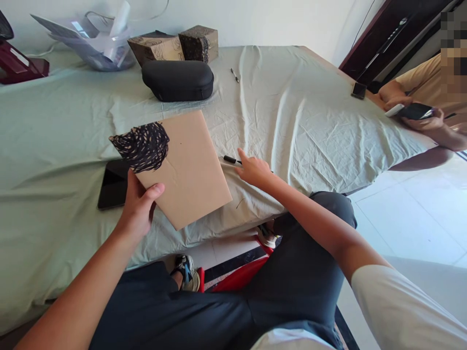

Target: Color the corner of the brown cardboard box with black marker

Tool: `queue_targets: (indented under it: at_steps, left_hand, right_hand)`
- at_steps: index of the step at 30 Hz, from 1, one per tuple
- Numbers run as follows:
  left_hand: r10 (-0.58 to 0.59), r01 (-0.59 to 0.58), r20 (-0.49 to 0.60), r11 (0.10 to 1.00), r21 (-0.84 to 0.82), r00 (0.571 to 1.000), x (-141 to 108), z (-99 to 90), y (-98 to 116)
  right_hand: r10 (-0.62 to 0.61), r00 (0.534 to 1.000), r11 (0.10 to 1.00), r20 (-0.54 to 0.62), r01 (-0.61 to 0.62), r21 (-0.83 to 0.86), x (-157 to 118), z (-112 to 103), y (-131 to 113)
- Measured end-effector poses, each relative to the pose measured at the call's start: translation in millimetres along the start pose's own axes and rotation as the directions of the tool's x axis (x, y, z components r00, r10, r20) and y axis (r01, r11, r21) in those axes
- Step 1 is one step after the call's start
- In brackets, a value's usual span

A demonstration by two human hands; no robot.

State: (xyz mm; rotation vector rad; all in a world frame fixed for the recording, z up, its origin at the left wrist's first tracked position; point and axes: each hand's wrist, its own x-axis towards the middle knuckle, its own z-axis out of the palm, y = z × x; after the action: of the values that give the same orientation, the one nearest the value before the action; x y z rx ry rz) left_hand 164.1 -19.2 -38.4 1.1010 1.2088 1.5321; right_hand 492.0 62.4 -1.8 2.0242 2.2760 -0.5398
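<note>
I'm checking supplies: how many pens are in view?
2: the near pen at the right hand, and the far pen on the cloth, right of the black case. Others may be hidden, perhaps in the plastic basket.

A cloth-covered table [328,136] spans mid-frame below a pale wall [277,22], dark door [388,31] upper right, tiled floor [408,218] lower right.

Tan cardboard [195,167], black scribble [142,146]; pale green cloth [270,112]; black case [177,80]; black pen [229,159].
</note>
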Motion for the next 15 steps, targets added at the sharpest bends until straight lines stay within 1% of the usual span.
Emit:
queue_targets:
  at_steps: [2, 3, 4, 5, 6, 7, 8, 9, 10, 11, 13, 15]
  left_hand:
    - [-0.003, 0.003, 0.009, 1.000, 0.002, 1.000, -1, 0.6, -2]
    - [-0.009, 0.009, 0.015, 1.000, -0.001, 1.000, -1, 1.0, -3]
    - [-0.014, 0.014, 0.023, 1.000, -0.003, 1.000, -2, 1.7, -5]
    - [-0.017, 0.017, 0.036, 1.000, -0.001, 0.999, -2, 2.6, -7]
    - [-0.014, 0.014, 0.051, 1.000, 0.005, 0.999, -3, 4.0, -8]
    - [-0.001, 0.000, 0.065, 1.000, 0.014, 0.998, -4, 5.8, -10]
    - [0.018, -0.020, 0.077, 0.999, 0.025, 0.997, -6, 7.9, -12]
    - [0.043, -0.046, 0.089, 0.998, 0.035, 0.995, -8, 10.2, -13]
    - [0.072, -0.076, 0.100, 0.996, 0.046, 0.992, -10, 12.6, -14]
    - [0.098, -0.105, 0.116, 0.993, 0.057, 0.988, -14, 15.0, -15]
    - [0.126, -0.140, 0.152, 0.986, 0.090, 0.980, -22, 19.2, -16]
    - [0.137, -0.164, 0.184, 0.977, 0.138, 0.973, -31, 22.8, -15]
  right_hand:
    - [-0.046, 0.998, 0.996, 0.044, 0.042, 0.077, -9, -11, 16]
    - [-0.075, 0.997, 0.983, 0.035, 0.068, 0.172, -13, -17, 25]
    - [-0.110, 0.994, 0.943, 0.011, 0.101, 0.317, -16, -24, 33]
    - [-0.127, 0.992, 0.870, -0.017, 0.120, 0.478, -19, -30, 40]
    - [-0.153, 0.988, 0.757, -0.039, 0.142, 0.638, -21, -37, 44]
    - [-0.191, 0.980, 0.608, -0.059, 0.166, 0.777, -23, -44, 46]
    - [-0.240, 0.967, 0.451, -0.082, 0.186, 0.873, -25, -52, 45]
    - [-0.298, 0.948, 0.304, -0.115, 0.209, 0.929, -27, -60, 41]
    - [-0.352, 0.923, 0.191, -0.156, 0.234, 0.953, -31, -68, 35]
    - [-0.378, 0.900, 0.154, -0.216, 0.291, 0.944, -35, -76, 27]
    - [-0.347, 0.859, 0.126, -0.376, 0.441, 0.889, -48, -92, 8]
    - [-0.342, 0.808, 0.112, -0.481, 0.543, 0.832, -66, -104, -10]
